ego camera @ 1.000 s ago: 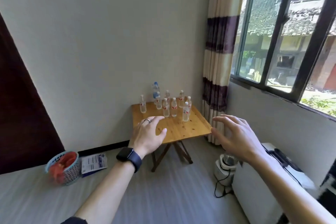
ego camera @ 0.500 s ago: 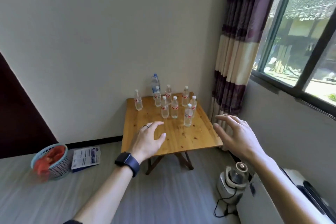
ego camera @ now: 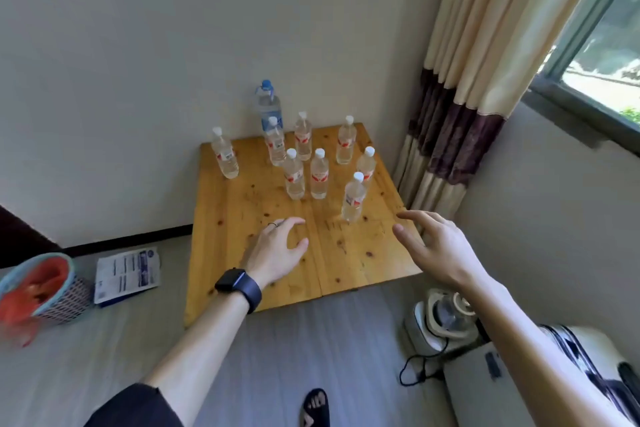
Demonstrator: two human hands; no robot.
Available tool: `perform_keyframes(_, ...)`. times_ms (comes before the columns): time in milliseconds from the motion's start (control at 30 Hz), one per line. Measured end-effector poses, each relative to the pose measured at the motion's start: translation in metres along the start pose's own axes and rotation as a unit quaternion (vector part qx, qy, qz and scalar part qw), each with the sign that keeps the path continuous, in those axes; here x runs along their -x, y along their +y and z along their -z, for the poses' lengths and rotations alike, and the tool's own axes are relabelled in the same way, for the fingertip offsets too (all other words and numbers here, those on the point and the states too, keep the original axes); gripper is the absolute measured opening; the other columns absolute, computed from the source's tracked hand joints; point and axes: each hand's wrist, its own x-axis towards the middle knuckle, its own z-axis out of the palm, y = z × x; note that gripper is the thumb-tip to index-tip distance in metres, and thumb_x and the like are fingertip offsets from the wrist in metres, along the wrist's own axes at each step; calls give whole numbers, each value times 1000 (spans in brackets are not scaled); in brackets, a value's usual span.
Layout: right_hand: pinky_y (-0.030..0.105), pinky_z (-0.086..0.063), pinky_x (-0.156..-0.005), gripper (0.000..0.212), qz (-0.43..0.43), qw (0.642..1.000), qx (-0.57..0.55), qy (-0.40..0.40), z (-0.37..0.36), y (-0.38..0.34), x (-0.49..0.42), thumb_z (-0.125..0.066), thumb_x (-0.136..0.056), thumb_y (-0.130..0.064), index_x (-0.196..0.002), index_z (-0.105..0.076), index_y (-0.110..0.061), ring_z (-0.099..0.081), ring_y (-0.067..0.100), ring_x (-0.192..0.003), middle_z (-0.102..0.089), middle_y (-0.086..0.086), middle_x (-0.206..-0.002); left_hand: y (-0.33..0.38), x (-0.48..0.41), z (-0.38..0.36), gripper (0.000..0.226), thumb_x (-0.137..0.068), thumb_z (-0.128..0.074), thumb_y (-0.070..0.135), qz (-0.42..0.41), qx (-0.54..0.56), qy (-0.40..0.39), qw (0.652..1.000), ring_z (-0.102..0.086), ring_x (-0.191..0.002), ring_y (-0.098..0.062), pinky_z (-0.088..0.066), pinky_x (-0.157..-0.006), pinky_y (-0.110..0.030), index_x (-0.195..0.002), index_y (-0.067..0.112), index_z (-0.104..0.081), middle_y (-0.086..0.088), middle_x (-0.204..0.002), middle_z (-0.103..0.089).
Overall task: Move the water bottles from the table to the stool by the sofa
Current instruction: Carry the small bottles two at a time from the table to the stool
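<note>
Nearest water bottle (ego camera: 353,199): upright on tabletop (ego camera: 242,218), just ahead-left of right hand (ego camera: 438,246). Left hand (ego camera: 277,251) farther. Both hands spread, empty.

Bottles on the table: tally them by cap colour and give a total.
White cap: 8, from the left one to the nearest one
Blue cap: 1, the big bottle at the back
Total: 9, all upright on the table
</note>
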Motion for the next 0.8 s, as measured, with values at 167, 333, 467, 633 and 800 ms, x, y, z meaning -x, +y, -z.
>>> perform_keyframes(167, 42, -43, -105, 45, -39, 999, 9, -9, -10, 17, -82, -45, -92, -66, -127, -57, -42, -48, 21, -129, -57, -9, -136, 4, -100, -3, 41, -96, -55, 43, -9, -2, -27, 1000, -51, -125, -21, -49, -92, -36, -135, 32, -50, 2, -135, -56)
perform_keyframes(333, 41, -43, -105, 45, -66, 996, 21, -50, -30, 41, -157, -46, -92, -64, -129, -57, -41, -48, 23, -130, -57, -5, -137, 12, -171, -32, 43, -96, -54, 43, -7, 12, -58, 998, -50, -127, -19, -49, -93, -34, -137, 31, -48, 4, -144, -50)
perform_keyframes(467, 33, -43, -96, 45, -84, 992, 19, -93, -50, 61, -222, -46, -94, -61, -131, -56, -37, -51, 22, -124, -57, -2, -133, 12, -218, -62, 46, -96, -54, 44, 13, 17, -86, 996, -50, -128, -19, -49, -95, -35, -139, 31, -46, 4, -145, -49)
perform_keyframes(633, 34, -41, -98, 52, -112, 983, 15, -142, -68, 84, -301, -49, -94, -58, -140, -46, -34, -47, 25, -128, -52, 2, -139, 20, -270, -93, 56, -93, -56, 48, 60, 20, -119, 991, -47, -131, -23, -47, -99, -39, -143, 30, -40, 1, -146, -48)
perform_keyframes(800, 45, -31, -112, 70, -106, 983, 40, -145, -91, 100, -370, -52, -96, -52, -153, -28, -20, -36, 35, -138, -38, 12, -153, 31, -317, -132, 70, -90, -61, 52, 115, 34, -132, 984, -47, -129, -28, -46, -94, -36, -148, 25, -33, -6, -145, -45)
